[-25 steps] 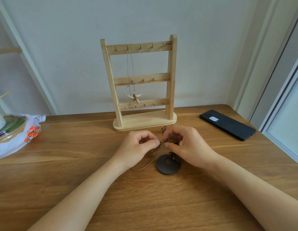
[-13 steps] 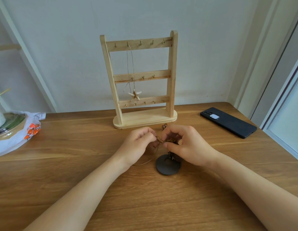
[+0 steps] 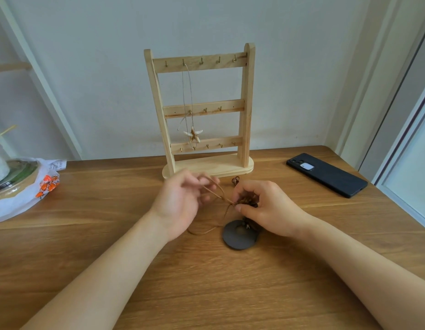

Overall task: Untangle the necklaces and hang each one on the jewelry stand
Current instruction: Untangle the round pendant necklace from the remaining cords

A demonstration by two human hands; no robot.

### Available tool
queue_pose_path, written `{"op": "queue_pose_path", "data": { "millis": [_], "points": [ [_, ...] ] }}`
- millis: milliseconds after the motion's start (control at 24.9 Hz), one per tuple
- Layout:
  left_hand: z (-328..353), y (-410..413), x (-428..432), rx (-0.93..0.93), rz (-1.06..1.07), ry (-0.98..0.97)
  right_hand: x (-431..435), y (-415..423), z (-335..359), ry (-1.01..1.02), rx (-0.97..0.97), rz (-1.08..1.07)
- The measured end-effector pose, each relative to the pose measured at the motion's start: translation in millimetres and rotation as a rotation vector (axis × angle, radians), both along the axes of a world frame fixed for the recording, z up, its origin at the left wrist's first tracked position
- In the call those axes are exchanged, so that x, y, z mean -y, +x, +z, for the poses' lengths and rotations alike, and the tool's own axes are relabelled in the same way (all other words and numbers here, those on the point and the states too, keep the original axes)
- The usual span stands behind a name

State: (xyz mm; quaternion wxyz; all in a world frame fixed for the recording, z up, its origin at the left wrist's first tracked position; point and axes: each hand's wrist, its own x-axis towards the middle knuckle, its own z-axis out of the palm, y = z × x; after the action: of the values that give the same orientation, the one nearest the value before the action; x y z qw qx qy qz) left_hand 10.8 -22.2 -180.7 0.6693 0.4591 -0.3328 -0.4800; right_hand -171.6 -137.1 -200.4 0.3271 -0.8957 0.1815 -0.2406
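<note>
A wooden jewelry stand [image 3: 247, 108] with three rows of small hooks stands at the back of the table. A starfish necklace [image 3: 193, 135] hangs on it from a top-row hook. In front of the stand, my right hand [image 3: 266, 208] pinches a brown knotted tangle of cord [image 3: 248, 201]. My left hand [image 3: 180, 206] holds a loop of the tan cord [image 3: 217, 190] stretched leftward from that tangle. A dark round disc pendant [image 3: 238, 236] lies on the table below my right hand, tied to the cords. More tan cord curls on the table under my left hand.
A black phone [image 3: 325, 175] lies at the right rear of the wooden table [image 3: 111, 234]. At the left edge sits a white bag with orange print [image 3: 47, 186] around a lidded container. A wall stands just behind the stand.
My left hand has pulled away to the left and up, drawing a loop of tan cord out of the tangle. My right hand stays pinched on the knot above the disc.
</note>
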Motion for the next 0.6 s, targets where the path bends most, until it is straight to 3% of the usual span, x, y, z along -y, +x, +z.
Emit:
{"op": "queue_pose_path", "data": {
  "millis": [121,241,362,483,604],
  "points": [
    [9,25,-3,-0.334,0.31,-0.069,4,-1,-1,0.053,0.018,-0.056],
    [7,40,-4,-0.339,0.51,0.031,2,1,-2,0.073,0.014,-0.063],
    [1,38,1,-0.192,0.581,0.159,2,1,-1,0.075,-0.008,-0.091],
    [-1,37,2,0.085,0.739,0.212,2,1,0,0.079,-0.001,-0.107],
    [-2,29,-1,0.417,0.652,0.143,-2,0,1,0.061,0.013,-0.079]
  ]
}}
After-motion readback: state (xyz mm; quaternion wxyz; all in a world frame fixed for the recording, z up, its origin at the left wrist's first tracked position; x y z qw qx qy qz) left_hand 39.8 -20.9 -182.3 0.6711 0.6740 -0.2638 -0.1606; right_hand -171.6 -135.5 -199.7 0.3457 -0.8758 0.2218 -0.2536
